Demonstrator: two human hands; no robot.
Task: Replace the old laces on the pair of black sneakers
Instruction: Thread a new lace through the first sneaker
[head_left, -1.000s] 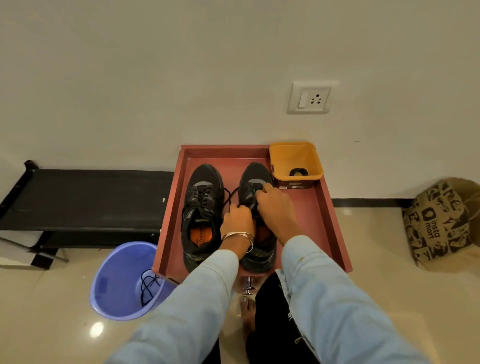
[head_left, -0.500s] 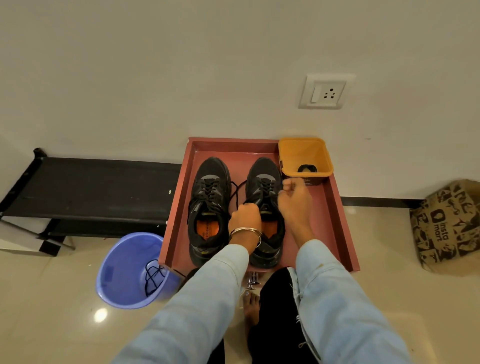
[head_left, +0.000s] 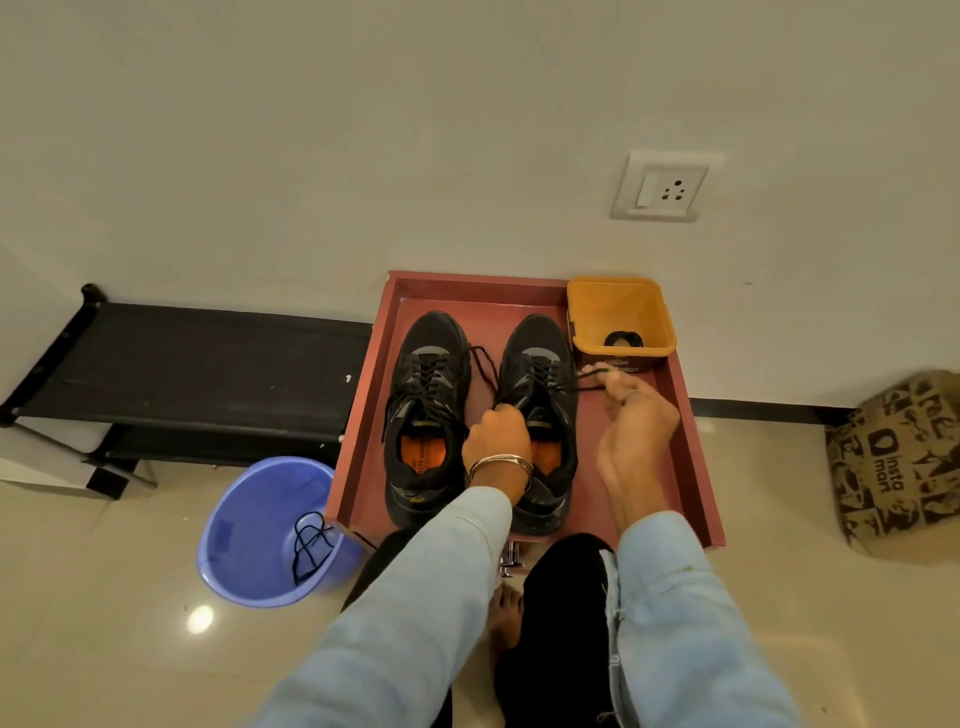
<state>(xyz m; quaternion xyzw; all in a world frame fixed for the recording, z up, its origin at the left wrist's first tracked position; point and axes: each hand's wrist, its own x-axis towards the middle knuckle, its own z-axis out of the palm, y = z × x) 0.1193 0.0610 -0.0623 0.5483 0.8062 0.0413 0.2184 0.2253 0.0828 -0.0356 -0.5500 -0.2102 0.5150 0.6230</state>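
Right hand (head_left: 631, 415) off to the right of the right black sneaker (head_left: 540, 415), fingertips pinching one end of a thin black lace (head_left: 571, 388) and holding it out sideways, taut, just in front of the small orange plastic bin (head_left: 621, 317). Left hand (head_left: 496, 434) curled over the tongue area of that same sneaker, gripping near the top eyelets where the other lace strand loops up toward the toe; gold bangles (head_left: 501, 465) on the wrist, pale blue denim sleeves (head_left: 441, 597) on both arms.

Left black sneaker (head_left: 428, 410) just beside it, untouched, laced up, orange insole showing inside. Both shoes side by side, toes to the wall, sitting in a shallow reddish-brown rectangular tray (head_left: 363, 431) raised off the floor. Orange bin parked in the tray's far right corner with a dark coiled thing at the bottom, too small to say exactly what.

Round lilac plastic bucket (head_left: 249, 530) on the floor left of the tray, tangle of loose black lace (head_left: 309, 545) lying inside. Low black bench (head_left: 197, 364) against the wall further left. White wall socket (head_left: 662, 187) up above the bin. Brown printed paper bag (head_left: 904, 467) on the floor well off to the right. Bare foot (head_left: 504, 618) and black trousers at the bottom edge, shiny cream tile all around.
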